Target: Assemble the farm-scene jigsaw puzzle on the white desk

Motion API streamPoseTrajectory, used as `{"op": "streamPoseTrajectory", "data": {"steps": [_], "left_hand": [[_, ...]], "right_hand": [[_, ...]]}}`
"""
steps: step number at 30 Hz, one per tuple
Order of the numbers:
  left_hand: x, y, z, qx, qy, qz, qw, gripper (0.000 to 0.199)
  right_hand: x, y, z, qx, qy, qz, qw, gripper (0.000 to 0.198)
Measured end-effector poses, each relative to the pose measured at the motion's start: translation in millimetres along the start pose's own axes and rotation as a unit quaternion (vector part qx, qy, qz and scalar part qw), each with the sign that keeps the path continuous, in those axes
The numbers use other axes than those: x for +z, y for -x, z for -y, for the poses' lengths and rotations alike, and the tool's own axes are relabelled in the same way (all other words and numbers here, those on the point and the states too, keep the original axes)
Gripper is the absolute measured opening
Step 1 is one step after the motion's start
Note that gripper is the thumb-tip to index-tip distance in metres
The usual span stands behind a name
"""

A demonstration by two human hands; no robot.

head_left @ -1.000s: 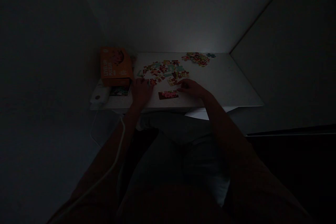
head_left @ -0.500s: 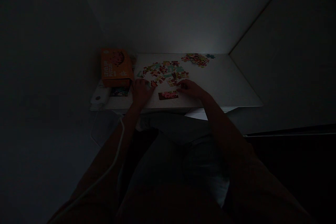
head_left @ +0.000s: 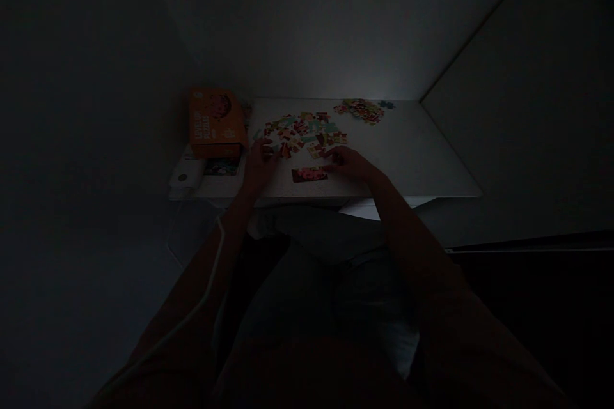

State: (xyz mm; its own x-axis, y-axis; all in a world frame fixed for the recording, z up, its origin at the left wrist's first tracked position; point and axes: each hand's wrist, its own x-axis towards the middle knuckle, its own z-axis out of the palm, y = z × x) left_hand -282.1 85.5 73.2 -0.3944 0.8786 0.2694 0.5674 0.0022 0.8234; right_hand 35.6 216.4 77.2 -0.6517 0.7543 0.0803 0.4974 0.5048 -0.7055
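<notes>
The scene is very dark. Loose jigsaw puzzle pieces [head_left: 307,130] are spread over the middle of a white tabletop [head_left: 393,160]. My left hand [head_left: 259,165] is at their left edge, thumb and fingers apart, beside a dark red and orange piece [head_left: 285,150]. At the near right of the pieces is my right hand [head_left: 354,164], its fingers bent with a gap between index finger and thumb. Its fingertips are at the edge of a light-patterned puzzle piece [head_left: 315,151]; whether they touch it is unclear. A small picture piece with pink shapes [head_left: 309,174] lies between my hands.
An orange puzzle box [head_left: 215,121] stands at the left, on top of a dark printed sheet [head_left: 223,167]. A white device [head_left: 185,176] with a cable sits at the near left corner. Another heap of pieces [head_left: 362,110] lies at the back right, against the wall [head_left: 336,32].
My left hand has shifted slightly, its fingers lifting and curling more toward the pieces. My right hand stays in nearly the same place. The whole view has moved a little.
</notes>
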Motion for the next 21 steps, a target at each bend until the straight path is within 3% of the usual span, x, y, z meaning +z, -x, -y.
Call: {"op": "streamPoseTrajectory", "data": {"steps": [5, 9, 14, 21], "left_hand": [[1, -1, -1, -0.049, 0.084, -0.018, 0.995, 0.034], [-1, 0, -2, -0.025, 0.061, 0.005, 0.998, 0.033], [-1, -1, 4, -0.017, 0.021, -0.035, 0.999, 0.037], [2, -1, 9, -0.03, 0.023, -0.047, 0.998, 0.049]], "right_hand": [[1, 0, -1, 0.014, 0.004, -0.008, 1.0, 0.047], [2, -1, -1, 0.019, 0.004, -0.004, 1.0, 0.047], [1, 0, -1, 0.018, 0.003, -0.002, 1.0, 0.048], [1, 0, 3, 0.023, 0.0, -0.003, 1.0, 0.046]]}}
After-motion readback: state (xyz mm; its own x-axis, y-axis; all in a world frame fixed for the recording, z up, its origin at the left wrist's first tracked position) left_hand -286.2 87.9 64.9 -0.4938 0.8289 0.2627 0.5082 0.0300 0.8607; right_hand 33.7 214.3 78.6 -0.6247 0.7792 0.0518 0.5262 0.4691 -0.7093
